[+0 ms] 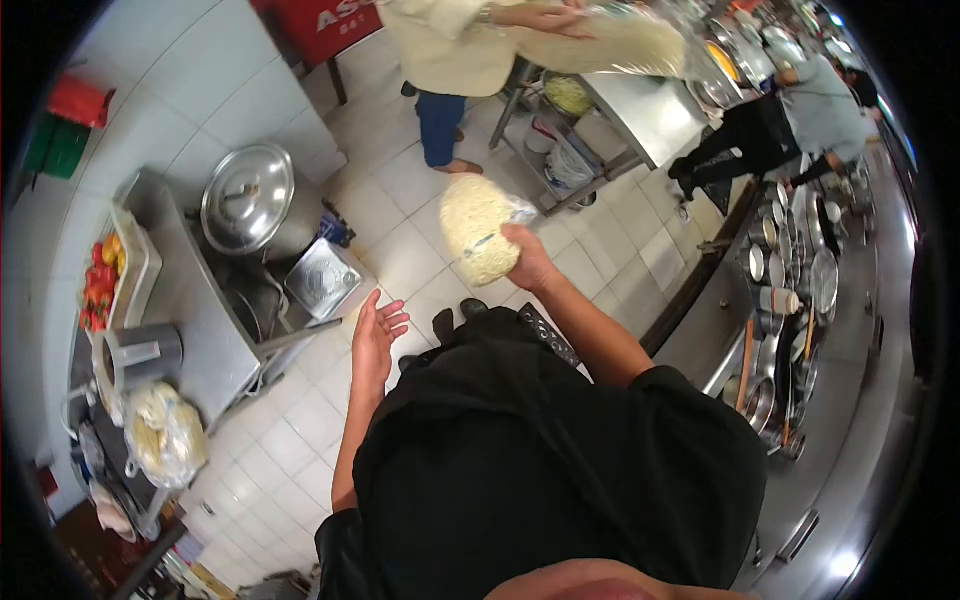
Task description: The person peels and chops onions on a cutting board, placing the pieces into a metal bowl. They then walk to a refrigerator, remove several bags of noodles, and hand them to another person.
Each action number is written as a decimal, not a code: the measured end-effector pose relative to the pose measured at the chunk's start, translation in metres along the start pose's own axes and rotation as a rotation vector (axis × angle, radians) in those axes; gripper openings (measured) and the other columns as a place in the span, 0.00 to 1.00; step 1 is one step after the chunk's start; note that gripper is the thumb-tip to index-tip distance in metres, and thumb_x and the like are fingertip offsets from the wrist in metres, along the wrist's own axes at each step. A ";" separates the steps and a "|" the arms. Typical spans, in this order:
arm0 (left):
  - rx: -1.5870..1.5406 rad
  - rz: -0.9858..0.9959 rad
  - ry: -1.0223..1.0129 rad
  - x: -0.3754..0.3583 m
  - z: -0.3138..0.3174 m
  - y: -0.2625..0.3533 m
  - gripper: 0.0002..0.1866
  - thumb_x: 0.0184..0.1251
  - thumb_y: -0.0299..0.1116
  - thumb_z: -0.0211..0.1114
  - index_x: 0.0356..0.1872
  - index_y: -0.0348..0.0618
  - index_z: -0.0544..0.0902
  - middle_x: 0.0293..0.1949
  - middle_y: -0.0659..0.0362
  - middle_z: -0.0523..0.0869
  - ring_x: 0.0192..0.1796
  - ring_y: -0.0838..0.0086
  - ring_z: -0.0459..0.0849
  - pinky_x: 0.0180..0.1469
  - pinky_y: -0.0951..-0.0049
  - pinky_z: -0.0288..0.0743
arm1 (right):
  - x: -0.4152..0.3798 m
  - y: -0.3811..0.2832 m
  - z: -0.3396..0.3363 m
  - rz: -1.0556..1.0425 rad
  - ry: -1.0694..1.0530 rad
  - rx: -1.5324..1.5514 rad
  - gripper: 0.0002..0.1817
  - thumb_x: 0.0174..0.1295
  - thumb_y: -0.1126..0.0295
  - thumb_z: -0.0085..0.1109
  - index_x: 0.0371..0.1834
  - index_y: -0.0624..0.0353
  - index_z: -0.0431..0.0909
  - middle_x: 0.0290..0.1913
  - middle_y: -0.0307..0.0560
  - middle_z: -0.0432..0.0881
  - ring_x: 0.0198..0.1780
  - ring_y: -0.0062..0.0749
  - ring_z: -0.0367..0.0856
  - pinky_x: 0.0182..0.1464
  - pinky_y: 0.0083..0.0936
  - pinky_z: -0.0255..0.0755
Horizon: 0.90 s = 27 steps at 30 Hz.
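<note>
A clear plastic bag of pale, crumbly or shredded food (478, 232) hangs in the air over the tiled floor, in front of my body. My right hand (530, 258) grips it at its right side, near the bunched end of the plastic. To the left and lower, my left hand (377, 335) is held up with its fingers apart and nothing in it. It does not touch the bag.
Left, a steel counter (205, 345) carries a tray of peppers (148, 268) and a plastic bag (165, 435); a lidded pot (248, 200) stands beside it. Ahead, a person (450, 50) is by a steel table (655, 115). Another person (820, 105) bends near the cookware on the right.
</note>
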<state>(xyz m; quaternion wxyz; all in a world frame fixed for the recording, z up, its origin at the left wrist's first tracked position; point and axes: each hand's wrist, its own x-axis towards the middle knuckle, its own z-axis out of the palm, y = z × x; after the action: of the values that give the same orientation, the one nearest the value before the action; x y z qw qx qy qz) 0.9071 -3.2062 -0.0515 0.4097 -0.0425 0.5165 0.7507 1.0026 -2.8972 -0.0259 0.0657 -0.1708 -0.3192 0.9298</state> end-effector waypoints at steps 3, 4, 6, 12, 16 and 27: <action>0.023 -0.036 -0.009 0.010 -0.003 -0.004 0.30 0.82 0.51 0.45 0.76 0.45 0.60 0.56 0.48 0.81 0.51 0.64 0.82 0.53 0.64 0.76 | -0.007 -0.037 -0.044 -0.223 0.236 -0.099 0.37 0.60 0.57 0.59 0.70 0.66 0.65 0.63 0.55 0.78 0.62 0.46 0.79 0.67 0.42 0.71; 0.026 -0.050 -0.006 0.012 -0.003 -0.005 0.30 0.82 0.51 0.46 0.76 0.45 0.60 0.56 0.48 0.81 0.51 0.64 0.82 0.53 0.64 0.76 | -0.010 -0.058 -0.062 -0.274 0.306 -0.140 0.36 0.61 0.58 0.59 0.70 0.65 0.65 0.62 0.53 0.78 0.62 0.45 0.79 0.67 0.41 0.71; 0.008 -0.043 -0.021 0.014 0.000 -0.008 0.31 0.81 0.52 0.49 0.75 0.44 0.61 0.55 0.48 0.82 0.51 0.65 0.82 0.53 0.65 0.75 | 0.000 -0.102 -0.108 -0.496 0.426 -0.288 0.35 0.61 0.58 0.59 0.69 0.65 0.66 0.61 0.51 0.79 0.61 0.41 0.80 0.65 0.39 0.73; 0.081 -0.097 0.097 0.022 0.000 -0.030 0.31 0.81 0.54 0.47 0.76 0.49 0.61 0.58 0.49 0.79 0.52 0.64 0.80 0.55 0.63 0.73 | 0.040 -0.258 -0.206 -0.751 0.947 -0.408 0.34 0.58 0.58 0.65 0.66 0.53 0.62 0.56 0.49 0.75 0.51 0.41 0.81 0.46 0.45 0.81; 0.146 -0.133 0.221 0.022 0.011 -0.043 0.31 0.81 0.53 0.48 0.77 0.50 0.60 0.58 0.49 0.79 0.53 0.64 0.79 0.55 0.63 0.73 | 0.080 -0.341 -0.264 -0.685 1.039 -0.498 0.44 0.57 0.51 0.66 0.74 0.57 0.58 0.63 0.55 0.73 0.60 0.46 0.78 0.54 0.43 0.76; 0.187 -0.181 0.493 0.000 -0.019 -0.092 0.34 0.78 0.53 0.55 0.75 0.46 0.61 0.55 0.48 0.83 0.46 0.64 0.84 0.48 0.65 0.78 | 0.138 -0.381 -0.349 -0.395 1.121 -0.832 0.51 0.63 0.33 0.57 0.76 0.64 0.60 0.67 0.62 0.74 0.65 0.52 0.76 0.64 0.46 0.73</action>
<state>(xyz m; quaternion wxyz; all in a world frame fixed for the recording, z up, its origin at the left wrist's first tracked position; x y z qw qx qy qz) 0.9607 -3.2097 -0.1283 0.3392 -0.2319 0.6620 0.6268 1.0039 -2.3659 -0.0868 0.3155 -0.5717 -0.5899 0.4749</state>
